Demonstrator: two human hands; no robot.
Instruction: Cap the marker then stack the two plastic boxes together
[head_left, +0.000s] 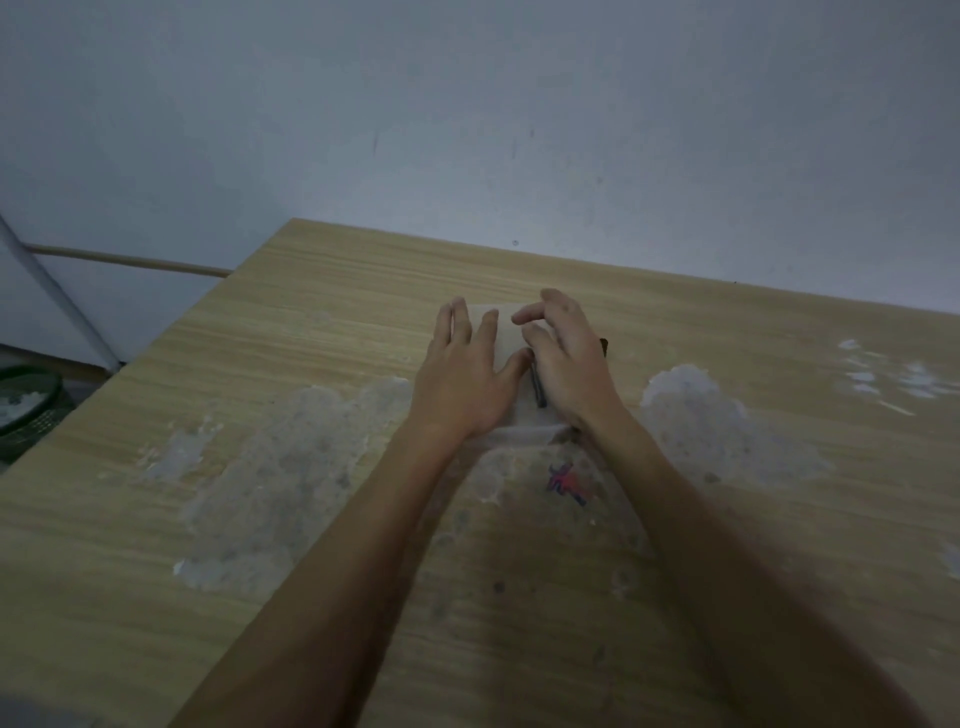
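Note:
A clear plastic box (506, 332) lies on the wooden table (311, 332) under both my hands; its near edge shows at my wrists. My left hand (462, 374) rests flat on its left side, fingers spread. My right hand (566, 358) hovers over its right side with curled, parted fingers. A dark marker (537, 387) lies between my hands, partly hidden by the right palm. A second clear box (545, 483) with a red and blue mark lies nearer to me, between my forearms. I cannot tell whether the marker has its cap.
Worn grey and white patches (691, 410) cover parts of the tabletop. The table's far edge meets a pale wall (467, 130). Off the left edge, a dark basket (26, 405) sits on the floor. A small dark object (604, 345) peeks out behind my right hand.

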